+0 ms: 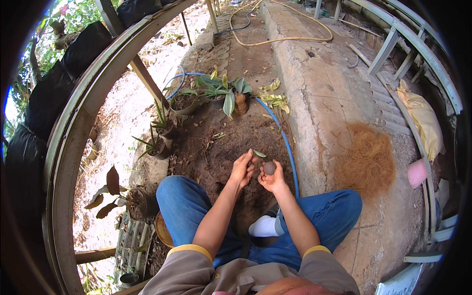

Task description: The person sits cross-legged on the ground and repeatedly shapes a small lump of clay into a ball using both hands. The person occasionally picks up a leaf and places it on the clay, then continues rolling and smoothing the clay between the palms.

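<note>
My left hand pinches a small green leaf between thumb and fingertips; whether it has a stem or roots is hidden by the fingers. Close beside it, my right hand cups a round brown ball, seemingly of packed soil, in its fingers. Both hands are above a mound of loose dark soil on the ground between my bent knees. At the far side of the mound sits a plant with broad striped leaves, its base wrapped in a brown fibre ball.
A blue hose curves along the soil's right side beside a raised concrete ledge. Coconut fibre is heaped on the ledge. Potted plants line the left, near a wooden post. A pink pot lies far right.
</note>
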Action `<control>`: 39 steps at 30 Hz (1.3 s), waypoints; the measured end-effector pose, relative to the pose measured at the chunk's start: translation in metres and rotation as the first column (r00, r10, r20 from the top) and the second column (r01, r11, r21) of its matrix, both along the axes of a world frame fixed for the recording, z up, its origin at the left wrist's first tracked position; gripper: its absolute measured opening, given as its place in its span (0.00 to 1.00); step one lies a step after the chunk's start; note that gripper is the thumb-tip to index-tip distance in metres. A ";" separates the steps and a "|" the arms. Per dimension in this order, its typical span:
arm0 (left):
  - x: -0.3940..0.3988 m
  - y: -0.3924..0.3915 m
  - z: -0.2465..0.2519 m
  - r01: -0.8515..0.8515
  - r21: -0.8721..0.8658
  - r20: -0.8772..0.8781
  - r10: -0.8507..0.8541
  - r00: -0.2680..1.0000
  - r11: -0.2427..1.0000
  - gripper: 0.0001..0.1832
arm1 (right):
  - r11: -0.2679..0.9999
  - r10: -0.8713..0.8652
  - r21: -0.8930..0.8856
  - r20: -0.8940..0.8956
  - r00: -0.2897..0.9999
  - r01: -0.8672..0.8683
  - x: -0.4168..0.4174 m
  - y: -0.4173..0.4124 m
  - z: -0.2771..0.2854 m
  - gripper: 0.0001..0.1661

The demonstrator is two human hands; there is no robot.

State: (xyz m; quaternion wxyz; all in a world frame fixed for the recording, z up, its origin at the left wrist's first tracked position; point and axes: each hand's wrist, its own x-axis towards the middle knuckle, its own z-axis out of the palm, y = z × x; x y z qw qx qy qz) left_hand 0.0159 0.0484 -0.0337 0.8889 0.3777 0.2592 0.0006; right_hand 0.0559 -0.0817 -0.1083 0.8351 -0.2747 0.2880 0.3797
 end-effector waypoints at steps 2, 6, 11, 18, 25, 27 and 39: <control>-0.005 0.013 -0.004 0.053 0.001 0.002 -0.053 0.999 0.999 0.20 | 1.000 -0.003 -0.010 -0.019 1.000 0.003 0.002 -0.002 -0.002 0.24; -0.004 0.023 -0.024 0.046 -0.228 0.037 -0.039 0.999 0.973 0.18 | 1.000 0.002 -0.008 -0.012 1.000 -0.002 0.002 0.001 -0.005 0.26; 0.001 0.007 -0.011 0.076 -0.072 0.210 -0.059 0.976 0.995 0.17 | 1.000 0.002 -0.018 0.008 1.000 -0.002 0.002 -0.001 -0.006 0.26; 0.000 0.012 -0.012 0.008 -0.005 0.081 -0.008 0.997 1.000 0.28 | 0.999 -0.007 -0.033 -0.028 1.000 0.006 0.000 0.001 0.003 0.24; -0.003 -0.002 0.002 0.134 0.086 0.140 -0.145 0.979 0.987 0.13 | 1.000 -0.025 -0.013 -0.002 1.000 0.025 -0.001 0.003 0.003 0.24; -0.003 -0.004 0.000 0.153 0.115 0.207 -0.175 0.963 0.981 0.15 | 0.999 -0.031 -0.014 0.021 0.999 0.031 -0.001 0.000 -0.002 0.24; 0.003 -0.005 -0.001 -0.067 -0.192 0.023 0.072 0.997 0.979 0.22 | 1.000 -0.011 0.020 0.002 1.000 0.011 -0.001 0.003 0.004 0.24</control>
